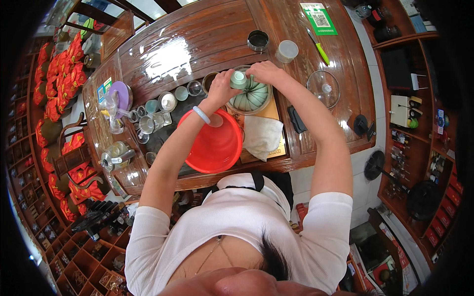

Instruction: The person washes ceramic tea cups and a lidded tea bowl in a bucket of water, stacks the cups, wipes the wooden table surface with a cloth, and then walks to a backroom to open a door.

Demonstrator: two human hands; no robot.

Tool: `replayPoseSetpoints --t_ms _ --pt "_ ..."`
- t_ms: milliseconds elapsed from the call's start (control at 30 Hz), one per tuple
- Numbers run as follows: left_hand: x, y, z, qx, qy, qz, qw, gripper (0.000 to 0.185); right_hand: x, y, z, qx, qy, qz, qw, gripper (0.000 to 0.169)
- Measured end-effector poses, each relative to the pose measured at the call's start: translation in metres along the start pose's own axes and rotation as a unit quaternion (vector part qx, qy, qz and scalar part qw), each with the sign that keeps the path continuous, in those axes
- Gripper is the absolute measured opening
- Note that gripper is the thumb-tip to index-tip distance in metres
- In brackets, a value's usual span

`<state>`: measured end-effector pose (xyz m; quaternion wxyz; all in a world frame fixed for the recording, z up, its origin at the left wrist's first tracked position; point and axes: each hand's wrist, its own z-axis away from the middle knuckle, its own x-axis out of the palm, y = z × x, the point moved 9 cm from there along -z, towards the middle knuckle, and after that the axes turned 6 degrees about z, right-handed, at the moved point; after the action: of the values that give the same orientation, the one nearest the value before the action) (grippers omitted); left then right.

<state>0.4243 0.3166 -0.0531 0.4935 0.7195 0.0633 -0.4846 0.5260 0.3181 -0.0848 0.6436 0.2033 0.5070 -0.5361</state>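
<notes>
My left hand [221, 86] grips a small pale-green teacup [239, 80], tilted with its foot ring facing up, over the left side of a round clear pot [236, 110]. Inside the pot, many similar green teacups [253, 100] lean nested in a ring. My right hand [266, 72] reaches to the pot's far rim with its fingers bent down at the cups; whether they pinch one is hidden. Below my left wrist stands a red plastic basin [213, 146]. A folded white cloth [262, 135] lies just nearer than the pot, on a wooden board [279, 111].
Glass cups, a lidded white bowl [168, 101] and a glass kettle [117, 156] stand at left. To the right are a glass lid [323, 88], a green-handled knife [322, 53], a black phone-like object [297, 119] and a small stand [360, 125]. A lidded tub [286, 51] sits beyond the pot.
</notes>
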Motion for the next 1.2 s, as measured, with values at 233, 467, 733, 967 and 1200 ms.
replayPoseSetpoints --t_ms 233,467,733,967,1200 --pt "-0.001 0.001 0.000 0.002 0.004 -0.005 1.000 0.068 0.005 0.005 0.010 -0.003 0.047 -0.037 0.998 0.039" --pt "0.000 -0.003 0.001 -0.018 -0.016 0.003 1.000 0.068 0.024 0.008 0.011 0.110 -0.138 -0.237 0.955 0.048" --pt "-0.002 -0.002 0.000 -0.018 -0.017 0.009 1.000 0.068 0.000 0.004 0.002 0.073 -0.074 -0.082 0.991 0.041" --pt "0.000 -0.001 0.001 -0.017 -0.010 0.006 1.000 0.068 0.004 0.000 0.004 0.106 0.076 0.010 0.991 0.019" --pt "0.001 -0.003 0.001 -0.006 -0.008 0.004 1.000 0.068 0.010 -0.014 0.002 0.130 0.153 0.055 0.978 0.021"
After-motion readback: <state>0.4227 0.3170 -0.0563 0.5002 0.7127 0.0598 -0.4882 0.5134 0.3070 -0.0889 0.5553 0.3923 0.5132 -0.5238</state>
